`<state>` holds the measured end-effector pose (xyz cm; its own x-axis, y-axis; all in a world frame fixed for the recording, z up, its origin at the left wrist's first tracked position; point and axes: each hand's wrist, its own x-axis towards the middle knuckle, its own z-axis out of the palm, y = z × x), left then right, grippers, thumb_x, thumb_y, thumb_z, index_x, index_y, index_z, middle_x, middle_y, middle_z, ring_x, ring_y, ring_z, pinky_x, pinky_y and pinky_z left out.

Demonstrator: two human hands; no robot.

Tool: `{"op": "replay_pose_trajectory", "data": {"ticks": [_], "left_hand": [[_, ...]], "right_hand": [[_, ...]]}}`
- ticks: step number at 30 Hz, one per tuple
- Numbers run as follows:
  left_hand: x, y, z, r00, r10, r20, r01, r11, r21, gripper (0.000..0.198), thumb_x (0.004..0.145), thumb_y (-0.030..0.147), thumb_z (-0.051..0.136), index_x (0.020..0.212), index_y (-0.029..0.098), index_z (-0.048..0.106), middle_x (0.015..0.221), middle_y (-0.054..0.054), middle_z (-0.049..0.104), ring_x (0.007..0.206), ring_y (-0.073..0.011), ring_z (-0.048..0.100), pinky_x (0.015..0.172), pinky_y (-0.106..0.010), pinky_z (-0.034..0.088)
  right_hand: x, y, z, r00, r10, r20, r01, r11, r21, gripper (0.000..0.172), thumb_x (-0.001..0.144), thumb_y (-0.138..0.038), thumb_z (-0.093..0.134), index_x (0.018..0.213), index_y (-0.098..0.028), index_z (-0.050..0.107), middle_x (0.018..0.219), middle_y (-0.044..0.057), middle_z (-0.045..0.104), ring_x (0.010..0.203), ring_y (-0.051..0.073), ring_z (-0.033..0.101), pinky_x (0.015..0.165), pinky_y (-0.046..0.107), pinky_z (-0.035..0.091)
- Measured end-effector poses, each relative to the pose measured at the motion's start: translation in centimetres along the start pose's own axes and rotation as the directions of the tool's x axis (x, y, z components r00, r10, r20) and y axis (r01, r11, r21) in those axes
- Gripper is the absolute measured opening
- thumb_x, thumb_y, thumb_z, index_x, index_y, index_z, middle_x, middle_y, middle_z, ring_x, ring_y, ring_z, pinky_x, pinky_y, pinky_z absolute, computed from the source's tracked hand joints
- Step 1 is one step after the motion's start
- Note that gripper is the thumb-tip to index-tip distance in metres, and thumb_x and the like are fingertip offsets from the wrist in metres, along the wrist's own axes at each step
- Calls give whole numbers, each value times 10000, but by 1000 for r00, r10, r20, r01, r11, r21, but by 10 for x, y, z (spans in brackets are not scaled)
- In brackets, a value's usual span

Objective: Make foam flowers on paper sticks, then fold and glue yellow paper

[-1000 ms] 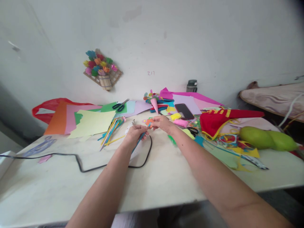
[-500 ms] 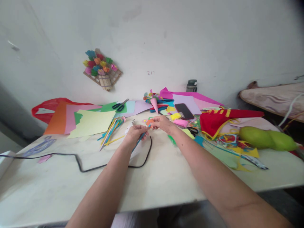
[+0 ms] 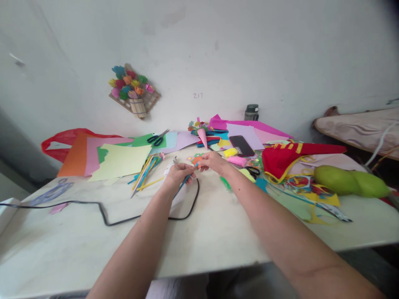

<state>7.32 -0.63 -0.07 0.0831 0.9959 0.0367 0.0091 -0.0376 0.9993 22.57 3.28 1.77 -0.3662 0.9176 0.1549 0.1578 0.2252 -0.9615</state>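
Above the middle of the table, my left hand (image 3: 180, 173) is closed around a thin blue rolled-paper stick (image 3: 183, 182) that slants up to the right. My right hand (image 3: 212, 162) pinches at the upper tip of the same stick, its fingertips almost meeting those of the left. Just behind the fingertips is an orange paper flower (image 3: 196, 159), partly covered by the right hand; whether it touches the stick I cannot tell. A bundle of coloured paper sticks (image 3: 146, 171) lies left of my hands. Behind them rests a pink paper cone (image 3: 202, 136) with small paper flowers.
A black cable (image 3: 124, 221) loops across the table below my hands. Coloured paper sheets (image 3: 124, 162) and scissors (image 3: 158, 138) lie back left. To the right are a phone (image 3: 242, 146), a pink packet (image 3: 237, 160), a red cloth (image 3: 280, 162) and a green fruit-like object (image 3: 349, 181).
My hands stay almost in place. The fingertips have shifted very slightly at the tip of the blue stick; nothing else has visibly moved.
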Motion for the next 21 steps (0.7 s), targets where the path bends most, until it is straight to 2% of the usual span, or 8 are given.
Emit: {"op": "replay_pose_trajectory", "data": {"ticks": [21], "left_hand": [[1, -2, -2, 1000, 6, -5, -6, 1000, -12, 283, 553, 328, 710, 661, 102, 578, 520, -34, 600, 341, -82, 464, 332, -200, 315]], "right_hand": [[-1, 1, -1, 999, 34, 28, -34, 999, -3, 94, 638, -138, 569, 546, -123, 563, 489, 12, 610, 461, 104, 575, 436, 181, 373]]}}
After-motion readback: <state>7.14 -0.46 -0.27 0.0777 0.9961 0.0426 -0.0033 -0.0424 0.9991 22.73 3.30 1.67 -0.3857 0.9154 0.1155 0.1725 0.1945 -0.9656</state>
